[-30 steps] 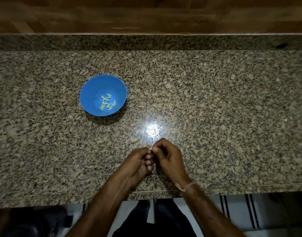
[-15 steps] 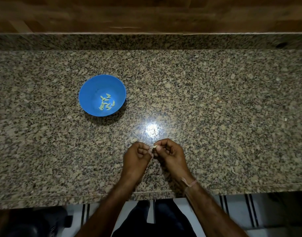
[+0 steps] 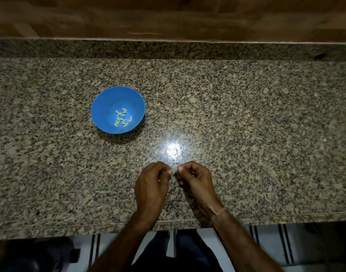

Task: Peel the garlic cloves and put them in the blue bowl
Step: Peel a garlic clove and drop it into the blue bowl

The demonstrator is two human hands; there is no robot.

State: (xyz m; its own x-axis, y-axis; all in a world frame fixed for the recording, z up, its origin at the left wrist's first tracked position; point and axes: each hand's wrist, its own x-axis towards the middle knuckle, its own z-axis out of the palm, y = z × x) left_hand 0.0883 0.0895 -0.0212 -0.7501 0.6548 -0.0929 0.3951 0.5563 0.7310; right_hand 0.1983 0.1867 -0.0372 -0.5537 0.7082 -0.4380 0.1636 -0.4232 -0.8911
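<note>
At the near edge of the granite surface (image 3: 246,134), a person's left grip (image 3: 152,185) and right grip (image 3: 195,181) curl thumb-to-fingertip, close together; whether either pinches anything cannot be told. Farther back left, peeled garlic cloves (image 3: 122,118) lie in the blue bowl (image 3: 101,101).

Countertop (image 3: 246,134): speckled granite in tan, grey and black, polished smooth; it was glossy enough to throw back a bright white glare (image 3: 173,152) near the middle.
Upstand (image 3: 168,50): the same speckled granite, duller than the top.
Wall panel (image 3: 168,16): brown wood grain, with a soft, low sheen.
Blue bowl (image 3: 103,107): it looked like plastic, smooth and evenly coloured, satin rather than shiny.
Peeled garlic cloves (image 3: 122,118): pale, bare and smooth-skinned, without papery husk.
Wrist thread (image 3: 219,211): thin pinkish cord, matt and fibrous, with a frayed end.
Floor (image 3: 266,244): white surface with dark stripes, smooth-looking; the material could not be told.
Trousers (image 3: 187,256): dark matt cloth.
</note>
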